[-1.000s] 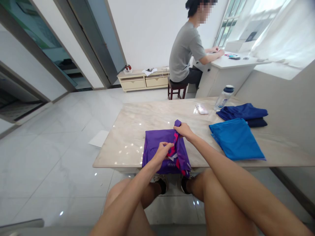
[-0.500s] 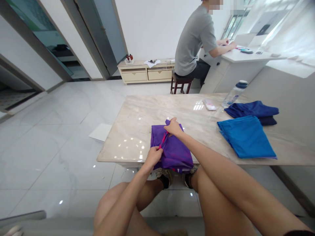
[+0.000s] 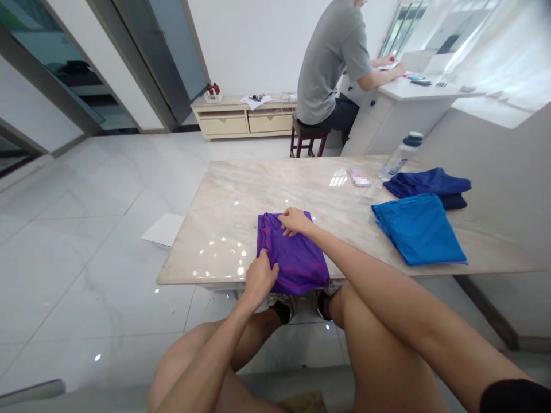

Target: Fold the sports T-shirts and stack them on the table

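A folded purple garment with a bit of pink trim along its left side lies at the front edge of the marble table. My left hand is closed on the garment's near left edge, with the thumb on top and some of the fingers hidden. Over the far part of the cloth, my right hand rests its loosely bent, slightly parted fingers on the surface without pinching it. Right of the garment lies a folded bright blue cloth, with a dark blue folded cloth behind it.
The marble table carries a clear bottle and a small blurred packet toward its far right. A person in a grey shirt sits at a white desk beyond. A white sheet lies on the floor at left.
The strip of purple cloth that both hands held up now lies flat across the garment. My right hand has let go of it, and less pink shows. The view has shifted slightly.
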`<control>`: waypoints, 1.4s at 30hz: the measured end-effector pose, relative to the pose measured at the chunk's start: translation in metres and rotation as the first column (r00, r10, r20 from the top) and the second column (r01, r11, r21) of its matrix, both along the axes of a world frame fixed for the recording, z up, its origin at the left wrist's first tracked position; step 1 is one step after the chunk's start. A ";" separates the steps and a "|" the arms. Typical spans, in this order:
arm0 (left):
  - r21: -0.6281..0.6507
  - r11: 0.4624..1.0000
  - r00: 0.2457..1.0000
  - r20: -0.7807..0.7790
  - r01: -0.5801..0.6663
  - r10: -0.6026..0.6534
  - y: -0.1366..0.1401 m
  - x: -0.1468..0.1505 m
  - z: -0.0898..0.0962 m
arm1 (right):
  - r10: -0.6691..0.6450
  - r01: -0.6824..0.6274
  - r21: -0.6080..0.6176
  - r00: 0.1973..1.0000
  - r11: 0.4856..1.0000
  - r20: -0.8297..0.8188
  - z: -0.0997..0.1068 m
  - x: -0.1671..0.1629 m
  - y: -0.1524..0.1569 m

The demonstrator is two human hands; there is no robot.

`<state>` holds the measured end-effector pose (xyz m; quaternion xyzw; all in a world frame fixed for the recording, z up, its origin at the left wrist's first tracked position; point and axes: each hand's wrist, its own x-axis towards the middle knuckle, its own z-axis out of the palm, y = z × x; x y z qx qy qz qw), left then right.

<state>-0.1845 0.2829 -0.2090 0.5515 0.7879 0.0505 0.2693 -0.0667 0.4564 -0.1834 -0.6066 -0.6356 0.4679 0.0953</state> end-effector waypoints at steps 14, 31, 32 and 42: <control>0.019 1.000 0.979 -0.204 -0.022 0.025 0.011 -0.042 0.010 | 0.063 -0.155 0.169 0.889 0.973 0.453 -0.012 0.083 0.029; 0.180 0.974 0.989 -0.021 -0.141 0.147 0.118 -0.032 -0.003 | 0.173 -0.290 0.105 0.784 0.951 0.597 -0.025 0.095 0.027; 0.187 0.969 0.986 -0.011 -0.161 0.166 0.118 -0.038 -0.002 | 0.168 -0.284 0.103 0.783 0.953 0.599 -0.025 0.097 0.027; 0.380 0.866 0.944 -0.184 0.325 -0.274 0.085 -0.025 -0.004 | 0.315 -0.449 0.159 0.799 0.879 0.512 -0.018 0.104 0.019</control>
